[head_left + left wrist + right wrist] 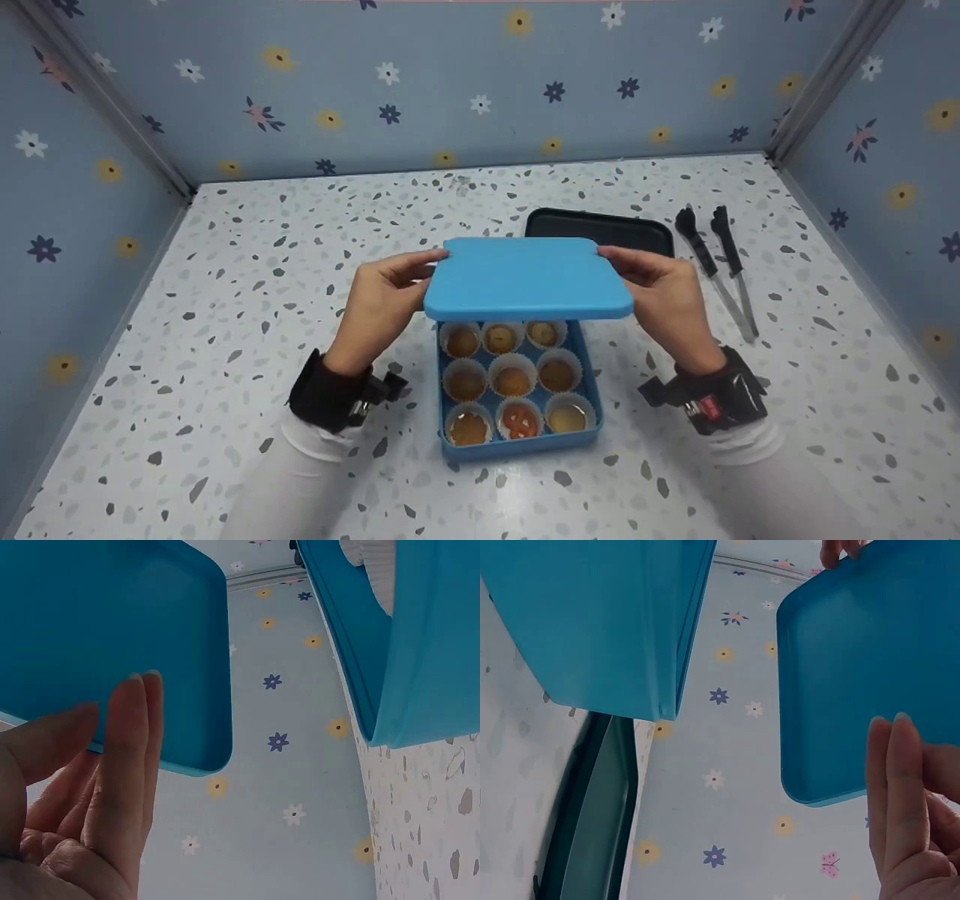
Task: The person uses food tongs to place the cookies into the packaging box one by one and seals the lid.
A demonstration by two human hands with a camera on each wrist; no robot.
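Observation:
A blue lid (525, 281) is held up over a blue box (521, 450), tilted, covering the box's far part in the head view. My left hand (382, 304) pinches the lid's left edge; my right hand (666, 300) pinches its right edge. From below, both wrist views show the hollow inside of the lid (187, 690), with fingers (906, 787) under it. Several white paper cups (459, 367) stand in rows inside the box. Brown, round cookies (512, 381) sit in them, and a front cup has an orange-brown pretzel (519, 421).
A black tray (600, 223) lies behind the lid, partly covered by it. To the right are tongs (731, 259) with black tips and metal arms. Flowered panels (480, 75) enclose the speckled table (262, 262) at the back and both sides.

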